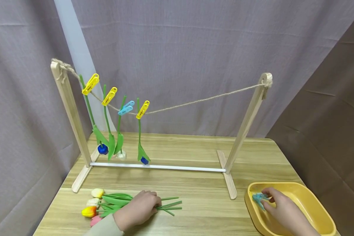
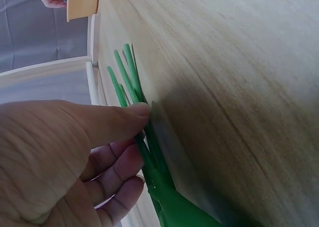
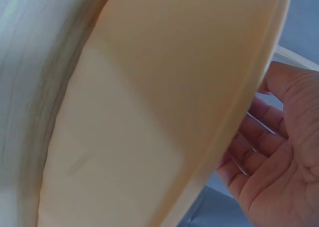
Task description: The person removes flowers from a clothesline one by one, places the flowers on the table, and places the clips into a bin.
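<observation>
My left hand (image 1: 143,207) pinches the green stems of a bunch of artificial tulips (image 1: 118,200) lying on the table; the left wrist view shows its thumb and fingers about the stems (image 2: 133,80). Yellow, white, orange-yellow and pink blooms point left. Inside the yellow basin, my right hand (image 1: 283,206) holds a light blue clothespin (image 1: 259,198) between thumb and fingers near the left wall. The basin's rim hides its fingertips and the clothespin in the right wrist view.
A twine line (image 1: 200,100) sags between two wooden posts. Several tulips hang upside down on its left half, held by yellow clothespins (image 1: 90,84) and one blue clothespin (image 1: 126,108). A white rod (image 1: 165,167) joins the posts low down. The yellow basin (image 1: 318,205) stands at right.
</observation>
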